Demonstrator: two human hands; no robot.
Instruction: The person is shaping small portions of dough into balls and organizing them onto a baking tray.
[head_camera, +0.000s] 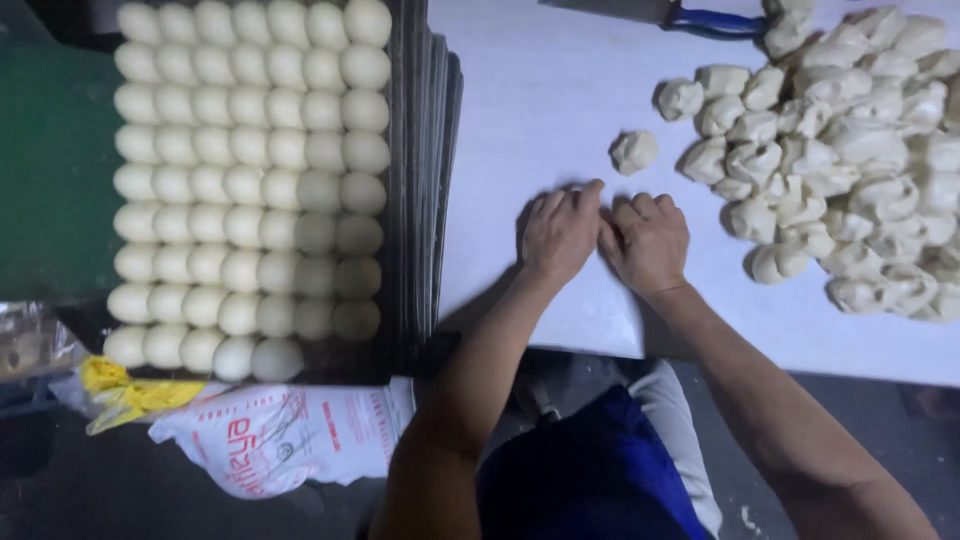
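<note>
My left hand (560, 232) and my right hand (648, 240) lie palm down side by side on the white worktop (530, 110), fingers curled and cupped. Whatever is beneath the palms is hidden, so I cannot tell whether each covers a dough piece. A single rough dough piece (634, 152) lies just beyond my fingertips. A large pile of rough dough pieces (850, 160) spreads to the right of my right hand. To the left, a dark tray (410, 200) holds several rows of smooth round dough balls (240, 180).
The tray sits on a stack of dark trays at the worktop's left edge. A white printed sack (280, 435) with a yellow wrapper (130, 395) lies below the tray. A blue-handled tool (715, 20) rests at the far edge. A green surface (50, 170) is at far left.
</note>
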